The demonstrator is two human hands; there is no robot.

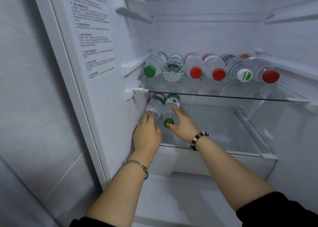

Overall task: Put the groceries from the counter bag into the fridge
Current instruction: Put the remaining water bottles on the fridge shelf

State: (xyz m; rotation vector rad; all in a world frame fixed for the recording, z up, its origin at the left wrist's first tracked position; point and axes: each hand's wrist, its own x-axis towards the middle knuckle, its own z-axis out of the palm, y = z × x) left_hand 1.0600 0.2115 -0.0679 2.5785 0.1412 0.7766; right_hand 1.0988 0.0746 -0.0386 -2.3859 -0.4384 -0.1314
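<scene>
Fridge shelf (223, 132): left hand (147, 134) and right hand (183, 123) outstretched, gripping bottles (169, 110).

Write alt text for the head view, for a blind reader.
Two hands lay water bottles on the fridge's lower glass shelf: the left hand holds a red-labelled bottle, the right hand a green-capped bottle. Six more bottles lie on the shelf above.
</scene>
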